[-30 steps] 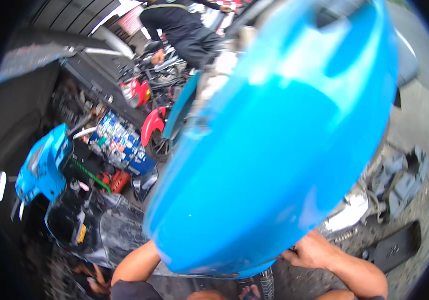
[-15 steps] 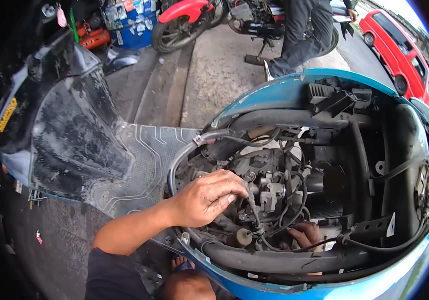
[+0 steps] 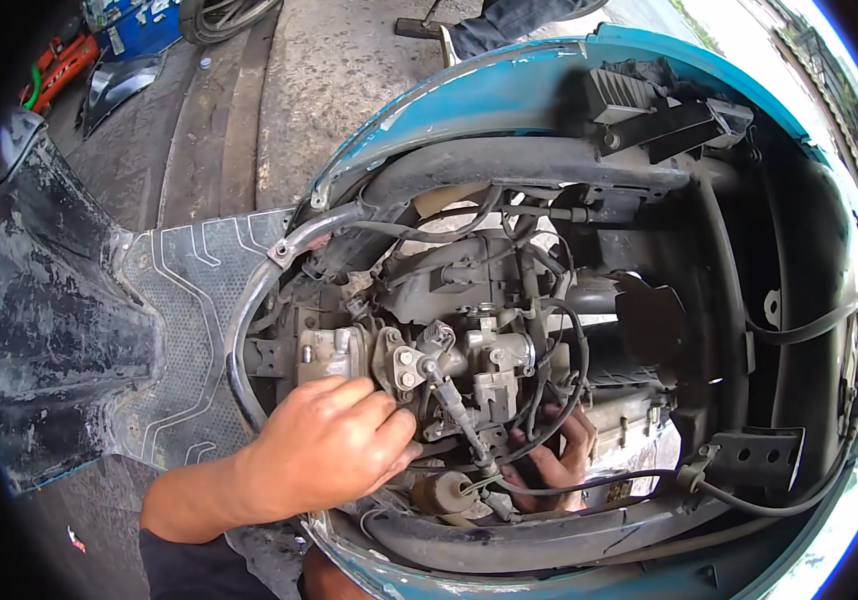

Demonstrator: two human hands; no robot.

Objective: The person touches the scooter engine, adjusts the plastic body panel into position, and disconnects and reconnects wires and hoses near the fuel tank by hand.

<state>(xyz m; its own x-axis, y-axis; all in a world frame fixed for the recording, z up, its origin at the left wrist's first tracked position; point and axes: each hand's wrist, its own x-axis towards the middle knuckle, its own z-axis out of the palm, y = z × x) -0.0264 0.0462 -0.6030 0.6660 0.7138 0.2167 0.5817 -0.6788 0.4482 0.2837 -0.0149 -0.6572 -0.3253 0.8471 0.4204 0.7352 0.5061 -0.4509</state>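
Note:
Above the engine (image 3: 429,290) of a scooter with its seat area opened up, my left hand (image 3: 334,440) is curled closed. Its fingertips sit beside the lower left of the metal throttle body (image 3: 497,365), and what they pinch, if anything, is hidden. A plug with a grey sleeved cable (image 3: 459,405) runs just right of those fingers. Deeper in the bay, my right hand (image 3: 564,455) reaches up from below among black hoses (image 3: 581,375). Its fingers and thumb are bent around a dark piece that I cannot make out. A round tan part with thin wires (image 3: 441,492) lies between both hands.
Curved frame tubes (image 3: 539,160) and blue body panels (image 3: 449,100) ring the bay. A bracket with holes (image 3: 754,455) juts in at right. The ribbed footboard (image 3: 184,310) and scuffed black front shield (image 3: 69,330) lie left. Someone's trouser leg (image 3: 519,22) shows beyond.
The view has come closer and swung right. My left hand has moved down and left, away from the sleeved cable. More of my right hand's fingers now show among the hoses.

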